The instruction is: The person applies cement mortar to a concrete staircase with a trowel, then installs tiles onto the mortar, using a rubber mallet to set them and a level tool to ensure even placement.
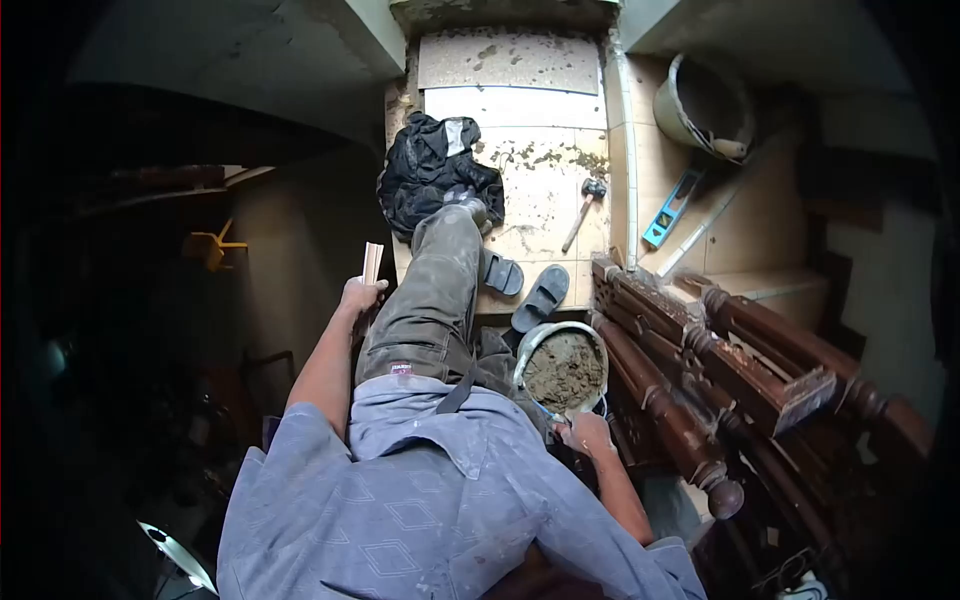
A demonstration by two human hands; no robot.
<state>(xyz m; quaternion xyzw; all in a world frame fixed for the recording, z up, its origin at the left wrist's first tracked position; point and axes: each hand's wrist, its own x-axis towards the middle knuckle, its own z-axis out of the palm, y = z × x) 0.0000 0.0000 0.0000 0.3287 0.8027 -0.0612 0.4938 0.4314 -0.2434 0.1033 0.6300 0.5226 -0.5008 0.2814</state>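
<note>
My left hand (362, 296), beside my left thigh, is closed around the lower end of a narrow cream-and-brown strip (373, 262) that looks like tile or moulding. By my right hip, my right hand (588, 434) is closed at the near rim of a bucket (602, 352), where its thin wire handle runs into my fingers. Grey-brown wet mortar (565, 370) fills most of this bucket. The grip itself is partly hidden by my fingers. One foot is on the tiled landing near a heap of dark cloth (425, 165).
Two dark slippers (541, 298) lie ahead of me. Beyond them are a rubber-headed mallet (584, 212) and mortar crumbs. On the right are a blue spirit level (672, 208), another bucket (688, 115) and stacked dark wooden balusters (660, 395). A yellow object (215, 248) stands at left.
</note>
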